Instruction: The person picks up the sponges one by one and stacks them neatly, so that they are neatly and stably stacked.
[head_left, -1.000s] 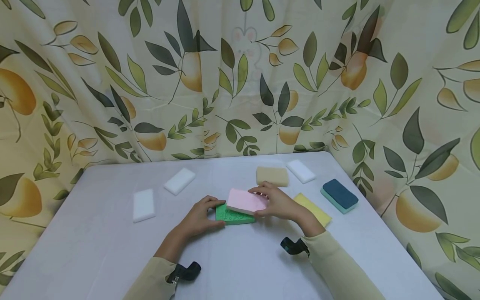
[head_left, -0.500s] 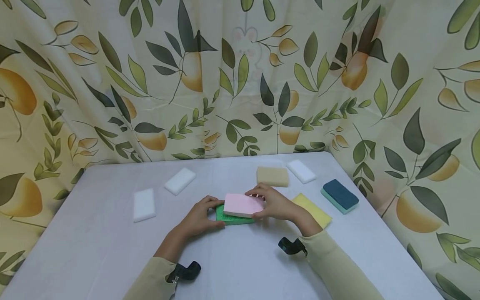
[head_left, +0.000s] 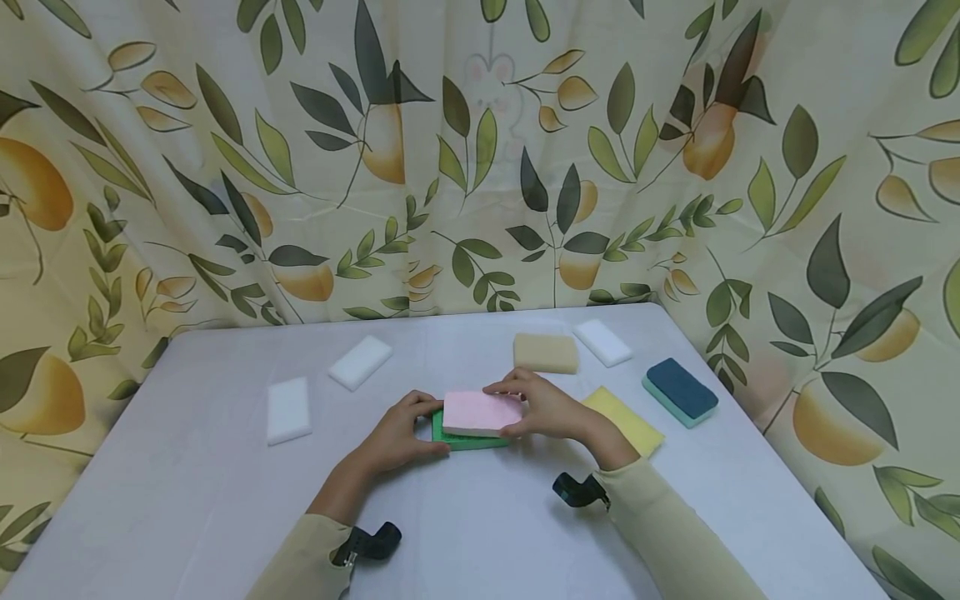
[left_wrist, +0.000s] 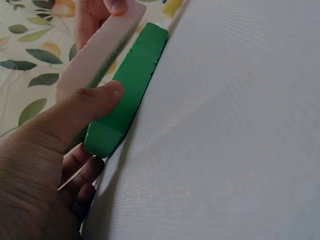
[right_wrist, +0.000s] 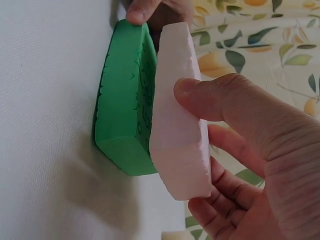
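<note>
A green sponge block (head_left: 472, 444) with a marked top face lies flat on the white table. My left hand (head_left: 401, 433) grips its left end, the thumb on the near side in the left wrist view. Over the green sponge is a pink sponge block (head_left: 480, 412), pinched at its right end by my right hand (head_left: 551, 408). In the right wrist view, the thumb presses the near side of the pink sponge (right_wrist: 175, 115) while fingers curl round the far side. A narrow dark gap shows between the two sponges; whether they touch anywhere I cannot tell.
Two white sponges (head_left: 288, 411) lie at the left. Behind my right hand are a beige sponge (head_left: 546, 353) and another white one (head_left: 602, 342). A yellow sponge (head_left: 625, 421) sits partly behind the right wrist, with a dark blue and teal scrub sponge (head_left: 679, 392) beyond.
My right hand has carried the pink sponge left and slightly nearer, so it now covers most of the green sponge. My left hand stays almost still, holding the green sponge.
</note>
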